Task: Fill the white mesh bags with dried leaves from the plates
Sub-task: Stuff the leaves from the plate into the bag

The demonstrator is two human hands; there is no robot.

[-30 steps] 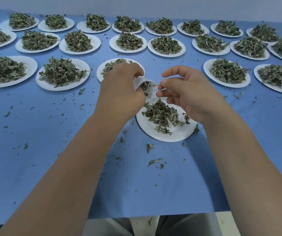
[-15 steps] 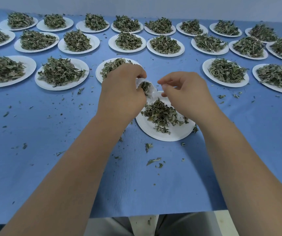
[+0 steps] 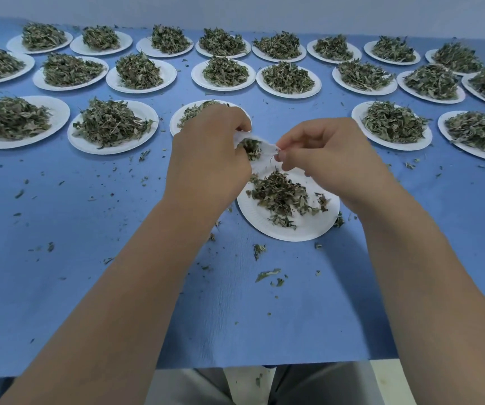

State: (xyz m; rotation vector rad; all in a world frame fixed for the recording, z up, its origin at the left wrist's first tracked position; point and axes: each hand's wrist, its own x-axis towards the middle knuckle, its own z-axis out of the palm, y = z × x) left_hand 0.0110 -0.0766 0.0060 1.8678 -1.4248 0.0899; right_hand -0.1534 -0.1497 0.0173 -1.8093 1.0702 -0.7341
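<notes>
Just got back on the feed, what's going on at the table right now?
A person is filling a white mesh bag above the nearest plate. The left hand grips one side of the bag and the right hand pinches the opposite edge, with some leaves already inside. That plate's dried leaves are a thin pile. The other plates on the blue table are heaped, and loose crumbs lie scattered around.

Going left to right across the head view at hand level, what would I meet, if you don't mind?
Leftmost plate → second plate → left hand → white mesh bag → right hand → plate right of the hands → rightmost plate
</notes>
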